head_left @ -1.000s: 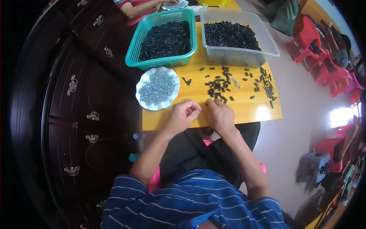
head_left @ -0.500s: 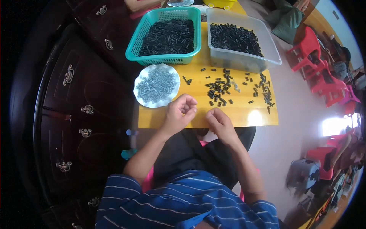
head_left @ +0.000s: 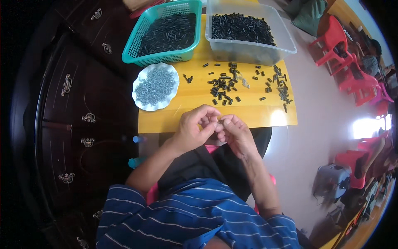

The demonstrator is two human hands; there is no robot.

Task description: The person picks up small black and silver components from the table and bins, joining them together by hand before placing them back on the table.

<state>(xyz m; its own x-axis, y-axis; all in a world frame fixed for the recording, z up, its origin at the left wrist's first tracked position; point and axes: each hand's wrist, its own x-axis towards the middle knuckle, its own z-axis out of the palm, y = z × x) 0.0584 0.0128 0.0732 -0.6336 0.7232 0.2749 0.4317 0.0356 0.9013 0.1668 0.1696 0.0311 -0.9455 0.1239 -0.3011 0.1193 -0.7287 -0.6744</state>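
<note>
Over the front edge of the yellow table, my left hand and my right hand meet fingertip to fingertip. Both are closed in a pinch. A tiny dark bit shows between the fingertips, too small and covered to name. Beyond the hands lies a loose pile of short black cylindrical pieces. Left of it, a white wavy-rimmed plate holds many small silvery metal pins or screws. Between plate and pile sit a few dark pieces, seemingly with longer parts attached.
At the back stand a green plastic basket and a translucent bin, both filled with small black parts. More black pieces are strewn by the table's right edge. Dark drawers flank the left; red chairs stand at right.
My hands have come together; before, they were a little apart, each with curled fingers. The whole view has shifted, so the table and containers appear higher and further left.
</note>
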